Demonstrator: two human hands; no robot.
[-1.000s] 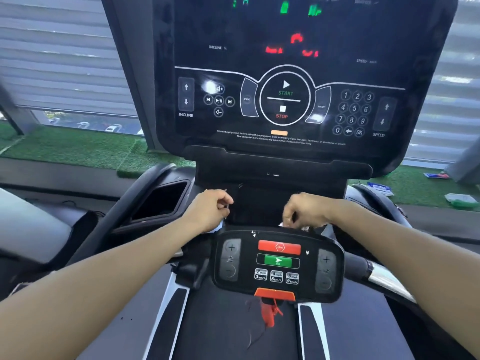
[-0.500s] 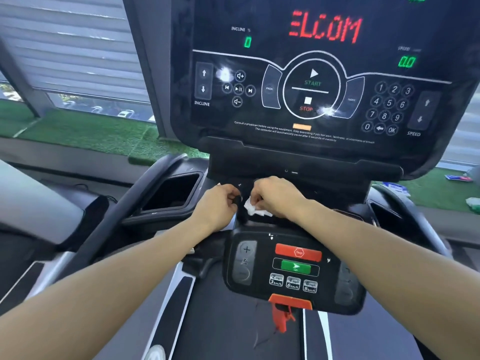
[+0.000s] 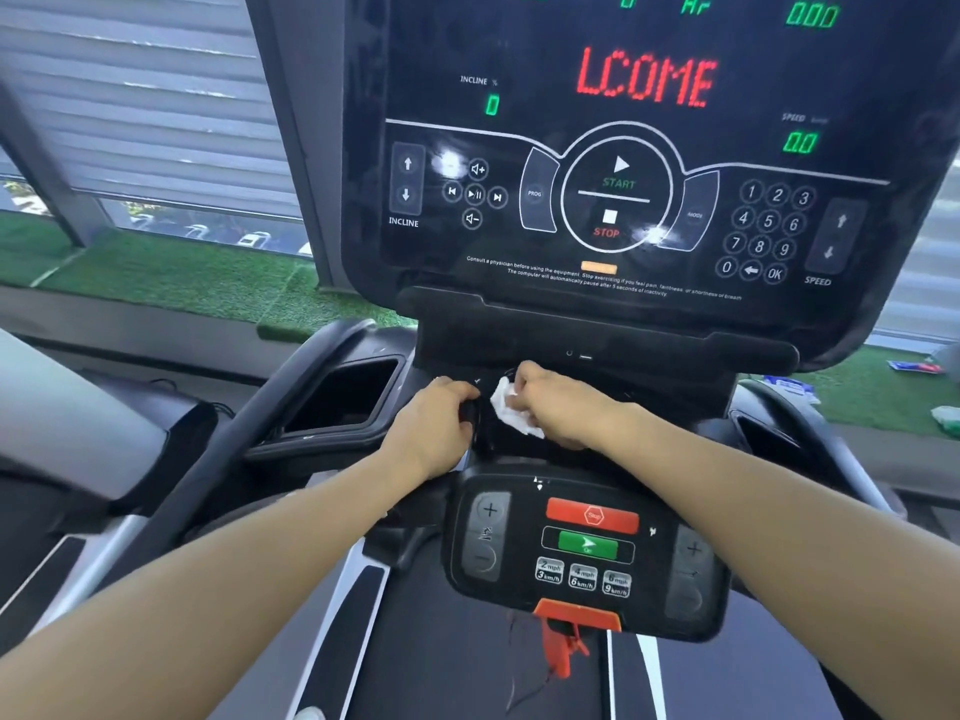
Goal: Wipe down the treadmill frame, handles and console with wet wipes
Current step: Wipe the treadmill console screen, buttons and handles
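black treadmill console (image 3: 623,200), lit; right hand (image 3: 561,407) fingers pinching white wipe (image 3: 514,410); left hand (image 3: 436,423) gripping black part; green turf (image 3: 156,272) far left.

Window blinds (image 3: 130,96): grey horizontal slats, upper left, lowered most of the way. Strip of glass below them: parked cars (image 3: 208,228) outside (blurred, seen from above). Artificial grass (image 3: 171,283): green strip along the window sill, running left to right. Neighbouring machine (image 3: 62,407): pale grey housing, far left edge. On the grass at far right: a flat blue-and-red packet (image 3: 915,365) and a green-white item (image 3: 946,415), both too blurred to identify.
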